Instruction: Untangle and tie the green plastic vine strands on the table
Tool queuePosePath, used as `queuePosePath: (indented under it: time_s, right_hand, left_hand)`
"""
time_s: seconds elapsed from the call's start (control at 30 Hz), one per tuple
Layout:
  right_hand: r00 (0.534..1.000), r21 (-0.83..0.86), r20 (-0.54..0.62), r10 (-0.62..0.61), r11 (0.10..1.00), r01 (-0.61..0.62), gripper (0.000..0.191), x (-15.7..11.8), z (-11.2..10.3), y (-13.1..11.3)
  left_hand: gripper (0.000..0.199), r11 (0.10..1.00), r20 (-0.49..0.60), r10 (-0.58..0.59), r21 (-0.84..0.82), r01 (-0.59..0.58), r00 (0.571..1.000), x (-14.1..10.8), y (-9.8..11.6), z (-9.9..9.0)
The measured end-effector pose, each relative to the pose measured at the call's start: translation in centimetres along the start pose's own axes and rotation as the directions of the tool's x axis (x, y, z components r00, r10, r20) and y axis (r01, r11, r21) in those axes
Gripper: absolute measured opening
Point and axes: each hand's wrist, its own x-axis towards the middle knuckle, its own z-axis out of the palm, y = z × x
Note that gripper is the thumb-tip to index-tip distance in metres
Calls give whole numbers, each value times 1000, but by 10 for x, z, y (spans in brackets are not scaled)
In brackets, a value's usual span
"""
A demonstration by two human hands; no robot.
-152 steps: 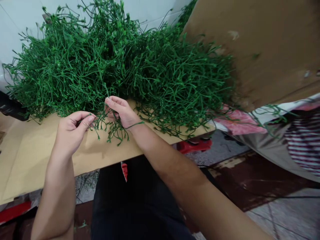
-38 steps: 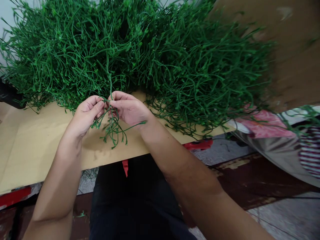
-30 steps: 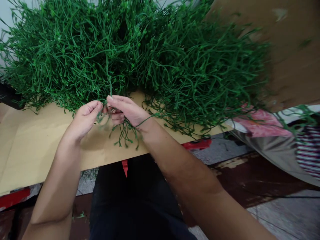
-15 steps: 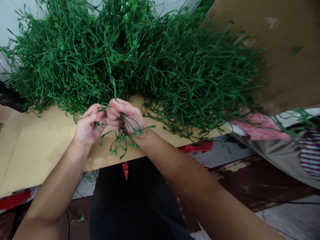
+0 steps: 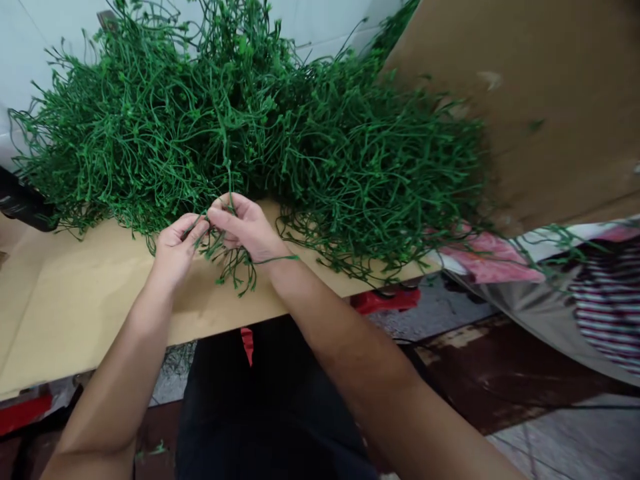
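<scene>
Nearest, the person's dark trousers [image 5: 260, 413] sit under the near edge of the desk [image 5: 90, 300], with a pointed red piece [image 5: 247, 345] showing against them just below that edge. Above the desk, between its near edge and the pile, is a branched green sprig [image 5: 239, 272]. Its thin, forked ends droop toward the near edge, while one strand points right across the right wrist. The left hand [image 5: 176, 243] has its grip closed, thumb and finger pinching a thin strand of the sprig. Touching or just beside it, the right hand [image 5: 244, 227] has its grip closed around the sprig's stem. From there the long axis runs away from the person, roughly square to the near edge, the stem's upper part pointing up toward the pile; where it ends among the greenery cannot be told. Farther back, a tangled green pile [image 5: 150, 147] spreads along the desk's far side, a black object [image 5: 25, 207] at its left end and a brown board [image 5: 550, 100] at its right. A pale wall [image 5: 330, 20] stands behind.
</scene>
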Motion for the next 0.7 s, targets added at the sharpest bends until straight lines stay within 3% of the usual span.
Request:
queuePosePath:
  time_s: [0.1, 0.27, 0.33, 0.5, 0.7]
  right_hand:
    - [997, -139, -41, -71, 988, 64, 43, 1, 2, 2]
    - [990, -216, 15, -140, 966, 140, 31, 5, -6, 5]
    - [986, -250, 24, -164, 954, 165, 28, 5, -7, 6]
    - [985, -330, 54, -162, 928, 171, 26, 3, -7, 6]
    - [989, -424, 56, -133, 894, 144, 20, 0, -6, 4]
  left_hand:
    - [20, 979, -7, 72, 191, -69, 997, 1, -2, -2]
    - [13, 889, 3, 180, 428, -164, 984, 3, 2, -1]
    - [13, 910, 20, 126, 396, -123, 992, 3, 3, -1]
    - [26, 982, 84, -169, 105, 160, 982, 1, 8, -7]
    - [29, 981, 115, -115, 171, 95, 987, 2, 13, -5]
